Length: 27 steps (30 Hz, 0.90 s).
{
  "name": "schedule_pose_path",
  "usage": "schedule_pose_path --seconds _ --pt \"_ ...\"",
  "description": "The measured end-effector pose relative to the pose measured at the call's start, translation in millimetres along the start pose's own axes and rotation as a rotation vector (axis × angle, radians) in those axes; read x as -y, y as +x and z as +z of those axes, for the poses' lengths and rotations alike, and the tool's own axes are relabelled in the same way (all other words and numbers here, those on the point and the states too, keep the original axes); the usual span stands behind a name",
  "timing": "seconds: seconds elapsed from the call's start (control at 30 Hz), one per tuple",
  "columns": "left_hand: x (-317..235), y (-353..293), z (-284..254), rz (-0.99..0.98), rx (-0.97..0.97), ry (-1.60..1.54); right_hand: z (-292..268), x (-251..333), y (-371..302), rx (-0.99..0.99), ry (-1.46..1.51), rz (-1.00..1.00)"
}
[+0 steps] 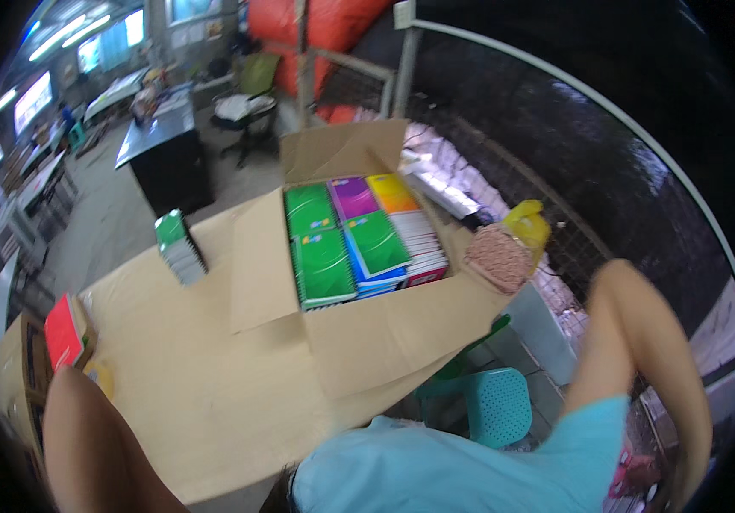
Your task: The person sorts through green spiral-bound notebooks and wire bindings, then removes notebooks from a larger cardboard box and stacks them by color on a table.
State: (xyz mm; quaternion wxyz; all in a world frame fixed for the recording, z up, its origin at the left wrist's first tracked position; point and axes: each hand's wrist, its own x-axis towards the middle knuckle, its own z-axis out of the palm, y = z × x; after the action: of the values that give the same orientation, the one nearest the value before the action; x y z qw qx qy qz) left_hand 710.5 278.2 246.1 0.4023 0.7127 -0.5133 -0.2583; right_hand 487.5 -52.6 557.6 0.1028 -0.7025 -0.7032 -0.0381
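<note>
Both of my arms are bent with the elbows raised, and neither hand shows. My left arm (98,453) comes up at the lower left beside the table; my right arm (632,333) is at the right, its forearm running down out of the picture. An open cardboard box (376,342) with its flaps spread stands on the table. Inside it lie stacks of spiral notebooks, with green covers (325,267), a purple one (353,198) and a yellow-orange one (391,192) on top. A separate stack of green notebooks (181,248) stands on the table, left of the box.
The tan table (214,385) holds red-covered notebooks (65,333) at its left edge, above a carton (13,368). A teal plastic stool (500,409) is at its right. A pinkish-brown textured bundle (498,256) and yellow plastic bag (530,227) sit by the mesh fence (555,205).
</note>
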Motion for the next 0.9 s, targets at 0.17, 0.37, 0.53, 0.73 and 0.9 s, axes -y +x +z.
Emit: schedule_pose_path --seconds 0.17,0.37,0.53,0.73,0.9 --pt "4.7 19.0 -14.1 -0.045 -0.001 0.003 42.9 -213.0 -42.4 -0.290 0.685 0.177" --pt "7.9 13.7 -37.8 -0.034 -0.021 0.021 198.2 -369.8 -71.9 -0.175 -0.261 1.383" --pt "1.1 0.2 -41.5 0.002 -0.035 0.044 197.6 -373.0 -75.4 -0.153 -0.138 1.475" --pt "10.0 7.9 -53.9 -0.213 -0.044 0.207 206.3 -402.7 -98.5 -0.790 -0.158 1.251" --pt "-26.3 12.0 -104.2 -0.309 -0.422 -0.065 106.2 -394.9 -34.7 -0.394 -0.048 0.950"
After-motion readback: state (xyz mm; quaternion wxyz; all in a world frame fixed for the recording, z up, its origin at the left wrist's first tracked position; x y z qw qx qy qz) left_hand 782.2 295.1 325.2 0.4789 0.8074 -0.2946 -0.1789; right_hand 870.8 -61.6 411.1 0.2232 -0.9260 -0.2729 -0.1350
